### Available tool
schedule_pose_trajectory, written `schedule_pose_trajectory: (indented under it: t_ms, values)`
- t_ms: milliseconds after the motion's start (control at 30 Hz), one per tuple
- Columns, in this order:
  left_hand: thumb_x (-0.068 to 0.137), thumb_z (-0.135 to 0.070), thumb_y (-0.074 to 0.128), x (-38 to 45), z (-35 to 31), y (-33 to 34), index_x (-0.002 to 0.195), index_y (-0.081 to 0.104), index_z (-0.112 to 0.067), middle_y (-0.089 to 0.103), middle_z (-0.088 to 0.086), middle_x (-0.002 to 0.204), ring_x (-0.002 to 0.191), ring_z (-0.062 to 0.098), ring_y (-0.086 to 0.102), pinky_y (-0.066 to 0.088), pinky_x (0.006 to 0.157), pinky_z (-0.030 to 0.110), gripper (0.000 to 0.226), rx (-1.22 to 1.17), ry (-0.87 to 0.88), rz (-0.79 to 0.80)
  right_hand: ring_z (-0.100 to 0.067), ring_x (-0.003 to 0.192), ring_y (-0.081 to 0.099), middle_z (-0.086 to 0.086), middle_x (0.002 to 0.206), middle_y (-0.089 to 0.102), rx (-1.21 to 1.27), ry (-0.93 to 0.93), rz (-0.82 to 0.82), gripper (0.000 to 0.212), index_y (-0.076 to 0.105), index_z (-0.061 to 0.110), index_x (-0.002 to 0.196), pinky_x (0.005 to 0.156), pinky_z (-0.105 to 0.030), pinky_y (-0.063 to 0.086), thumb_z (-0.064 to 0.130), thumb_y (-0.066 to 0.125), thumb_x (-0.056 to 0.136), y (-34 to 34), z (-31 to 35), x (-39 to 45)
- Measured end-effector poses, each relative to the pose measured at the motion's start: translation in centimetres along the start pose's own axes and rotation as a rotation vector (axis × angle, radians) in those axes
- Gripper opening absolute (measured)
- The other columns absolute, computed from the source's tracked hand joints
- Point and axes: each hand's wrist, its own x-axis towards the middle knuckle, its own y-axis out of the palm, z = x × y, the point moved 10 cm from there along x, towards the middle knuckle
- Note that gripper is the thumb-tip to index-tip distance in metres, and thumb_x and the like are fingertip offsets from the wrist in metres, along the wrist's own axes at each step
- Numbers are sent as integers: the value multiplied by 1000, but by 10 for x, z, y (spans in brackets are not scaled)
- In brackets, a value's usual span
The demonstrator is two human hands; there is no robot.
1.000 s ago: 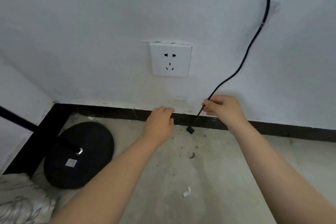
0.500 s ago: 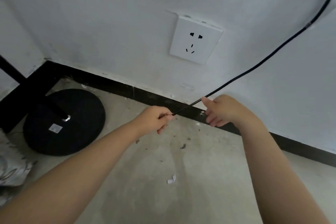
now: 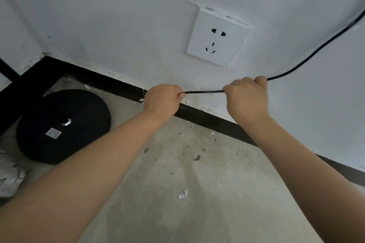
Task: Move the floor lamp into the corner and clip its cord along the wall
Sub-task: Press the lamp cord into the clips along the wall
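Observation:
The floor lamp's round black base (image 3: 63, 126) stands on the concrete floor in the corner at the left, its black pole (image 3: 23, 89) rising out of the frame. A thin black cord (image 3: 204, 91) is stretched level against the white wall just above the black skirting. My left hand (image 3: 163, 99) is shut on the cord's end, which is hidden in my fingers. My right hand (image 3: 246, 97) grips the cord further along. From there the cord climbs up the wall to the upper right.
A white wall socket (image 3: 218, 37) sits above my hands with nothing plugged in. Black skirting (image 3: 207, 119) runs along the wall's foot. A white paper scrap (image 3: 183, 194) and dark specks lie on the floor. Patterned fabric (image 3: 9, 175) lies at the left edge.
The cord's end hung loose from my right hand a second ago. My left hand has taken it, and both hands have lifted and pulled the cord level against the wall.

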Motion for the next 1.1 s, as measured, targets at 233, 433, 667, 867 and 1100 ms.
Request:
schedule_pose_trajectory:
  t_ms: [233,433,667,867,1100]
  values:
    - [96,-22,47,10,4,11,93,67,-6,71,15,89,80,30,63,38,56,27,26,-89,-221,-42,-24,29,42,-12,35,45,18,-153,-100,28,48,0,34,45,-28,44,-21,58,18,-7,17,12]
    - [97,-22,47,9,-1,38,95,67,-6,70,15,94,85,32,63,37,58,27,26,-107,-256,34,-24,49,61,-4,44,59,-238,-249,39,24,56,10,33,51,-22,51,-1,69,17,25,29,0]
    - [96,-23,47,11,-1,45,93,66,-7,71,14,93,84,32,63,36,56,28,26,-105,-284,3,-28,54,62,-10,52,61,-268,-262,46,21,59,5,44,61,-28,56,-4,67,27,39,27,-9]
    - [97,-24,47,12,1,53,92,66,-6,71,15,93,84,32,63,36,56,28,26,-153,-320,17,-30,55,62,-13,53,61,-246,-250,68,19,58,3,41,64,-32,57,-2,68,26,44,27,-14]
    - [96,-24,48,11,2,51,90,67,-6,71,15,91,84,32,63,36,56,28,27,-193,-342,-2,-30,58,63,-12,60,65,-290,-261,32,33,68,0,68,64,-29,56,4,71,35,47,26,-12]
